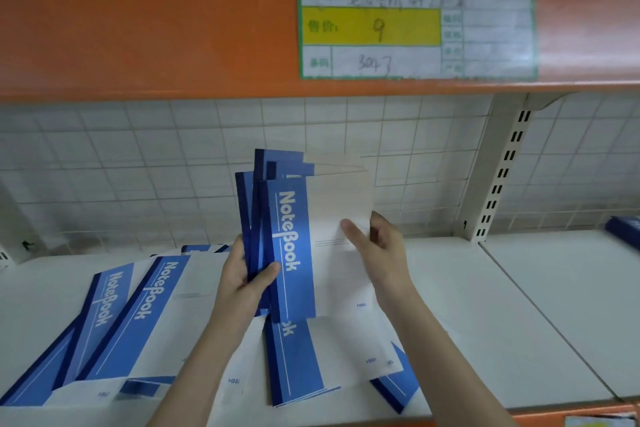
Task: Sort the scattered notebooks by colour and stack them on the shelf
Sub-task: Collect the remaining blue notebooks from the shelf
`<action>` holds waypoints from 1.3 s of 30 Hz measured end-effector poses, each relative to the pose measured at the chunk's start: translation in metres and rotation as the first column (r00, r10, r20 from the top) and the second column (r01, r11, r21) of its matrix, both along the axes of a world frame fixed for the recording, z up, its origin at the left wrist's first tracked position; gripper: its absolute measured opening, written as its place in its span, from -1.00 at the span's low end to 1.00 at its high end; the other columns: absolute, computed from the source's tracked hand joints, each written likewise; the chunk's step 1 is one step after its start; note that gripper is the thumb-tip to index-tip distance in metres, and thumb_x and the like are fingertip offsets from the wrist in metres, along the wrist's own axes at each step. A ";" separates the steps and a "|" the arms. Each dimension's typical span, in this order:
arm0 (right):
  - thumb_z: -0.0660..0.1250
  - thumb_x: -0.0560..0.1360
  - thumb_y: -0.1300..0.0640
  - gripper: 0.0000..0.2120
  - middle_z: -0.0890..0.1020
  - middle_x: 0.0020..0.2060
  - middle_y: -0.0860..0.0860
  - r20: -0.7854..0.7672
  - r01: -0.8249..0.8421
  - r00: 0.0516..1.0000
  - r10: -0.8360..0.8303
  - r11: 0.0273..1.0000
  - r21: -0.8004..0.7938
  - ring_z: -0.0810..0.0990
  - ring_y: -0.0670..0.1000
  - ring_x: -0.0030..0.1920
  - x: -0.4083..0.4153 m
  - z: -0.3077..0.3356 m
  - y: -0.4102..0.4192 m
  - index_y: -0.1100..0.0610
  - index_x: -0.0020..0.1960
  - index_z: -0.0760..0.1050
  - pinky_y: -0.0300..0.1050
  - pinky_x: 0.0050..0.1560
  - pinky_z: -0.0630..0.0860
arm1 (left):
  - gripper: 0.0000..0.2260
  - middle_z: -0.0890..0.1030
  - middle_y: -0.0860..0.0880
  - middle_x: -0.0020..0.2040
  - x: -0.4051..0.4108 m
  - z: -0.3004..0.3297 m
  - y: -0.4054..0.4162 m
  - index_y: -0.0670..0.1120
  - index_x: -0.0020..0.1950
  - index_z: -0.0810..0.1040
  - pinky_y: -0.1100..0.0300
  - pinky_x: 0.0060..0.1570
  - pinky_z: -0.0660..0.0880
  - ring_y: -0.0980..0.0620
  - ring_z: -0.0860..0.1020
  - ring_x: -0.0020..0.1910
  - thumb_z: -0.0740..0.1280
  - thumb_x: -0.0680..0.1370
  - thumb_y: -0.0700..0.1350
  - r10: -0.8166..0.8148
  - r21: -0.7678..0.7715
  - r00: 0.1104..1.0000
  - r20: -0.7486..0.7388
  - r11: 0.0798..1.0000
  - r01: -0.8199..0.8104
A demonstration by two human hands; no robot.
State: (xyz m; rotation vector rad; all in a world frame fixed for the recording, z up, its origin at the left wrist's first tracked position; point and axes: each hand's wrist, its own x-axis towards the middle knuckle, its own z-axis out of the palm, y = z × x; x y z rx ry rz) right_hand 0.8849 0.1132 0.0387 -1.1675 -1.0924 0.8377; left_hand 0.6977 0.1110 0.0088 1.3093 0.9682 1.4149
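White shelf (502,305) — blue-white notebooks (138,315) scattered flat on it.

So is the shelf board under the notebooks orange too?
No, the shelf board under the notebooks is white; only the beam above is orange.

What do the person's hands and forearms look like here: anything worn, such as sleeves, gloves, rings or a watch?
Both the left hand and right hand are bare, with no gloves, rings or watch visible. The forearms are uncovered as far as the frame shows; no sleeve is in view.
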 end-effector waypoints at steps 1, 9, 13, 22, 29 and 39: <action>0.38 0.49 0.18 -0.83 0.42 -0.44 -0.08 -0.012 -0.016 1.000 0.016 0.999 0.051 0.32 -0.09 -0.38 -0.002 0.001 -0.002 0.20 -0.23 0.47 -0.32 -0.34 0.30 | -0.63 0.66 0.03 0.04 0.000 0.004 0.001 -0.03 0.21 0.46 0.20 -0.02 0.59 0.04 0.62 0.04 0.28 0.51 -0.40 0.000 0.011 1.000 -0.001 1.000 0.000; 0.24 0.59 0.13 -0.90 0.56 -0.34 -0.30 -0.091 -0.036 0.994 0.052 0.984 0.174 0.49 -0.33 -0.25 -0.027 -0.008 -0.016 0.05 -0.09 0.50 -0.52 -0.17 0.38 | -0.76 0.68 0.07 -0.23 0.018 0.016 -0.005 0.13 -0.16 0.60 -0.05 -0.09 0.59 0.02 0.66 -0.18 0.57 0.26 0.09 0.131 -0.069 0.991 -0.008 0.989 -0.131; 0.13 0.63 0.13 -0.86 0.58 -0.25 -0.30 -0.155 -0.037 0.986 0.052 0.994 0.102 0.49 -0.48 -0.11 -0.032 -0.025 -0.025 -0.01 -0.01 0.45 -0.64 -0.21 0.34 | -0.81 0.67 0.19 -0.19 0.023 0.005 -0.013 0.25 -0.14 0.57 0.18 -0.14 0.57 0.20 0.64 -0.20 0.53 0.34 0.07 0.174 -0.027 0.966 -0.191 0.983 -0.182; 0.03 0.64 0.11 -0.74 0.39 -0.41 -0.06 0.352 0.145 0.922 -0.163 0.987 0.075 0.36 -0.15 -0.44 -0.027 -0.039 -0.023 0.07 -0.21 0.30 -0.31 -0.39 0.28 | -0.80 0.67 0.09 -0.25 0.020 0.014 -0.012 -0.01 -0.08 0.55 0.43 -0.30 0.50 0.21 0.63 -0.24 0.49 0.40 -0.24 0.042 -0.109 0.994 -0.099 0.993 -0.053; 0.03 0.65 0.08 -0.67 0.32 -0.38 -0.05 0.380 0.183 0.917 -0.124 0.975 -0.124 0.27 -0.09 -0.38 -0.006 -0.029 -0.049 0.11 -0.28 0.18 -0.37 -0.42 0.29 | -0.78 0.70 0.09 -0.20 0.022 0.017 -0.010 0.01 0.00 0.60 0.14 -0.07 0.52 0.10 0.64 -0.13 0.51 0.39 -0.06 -0.253 -0.449 0.965 -0.067 0.871 0.197; 0.00 0.65 0.03 -0.69 0.34 -0.33 0.01 0.388 0.457 0.869 -0.308 0.802 -0.386 0.32 -0.04 -0.32 0.048 -0.038 -0.105 0.19 -0.17 0.28 -0.22 -0.36 0.24 | -0.87 0.54 -0.01 -0.10 0.092 -0.001 -0.023 -0.06 0.02 0.35 0.17 -0.29 0.42 0.06 0.54 -0.19 0.10 0.65 -0.03 -0.336 -0.345 0.875 -0.349 0.914 0.214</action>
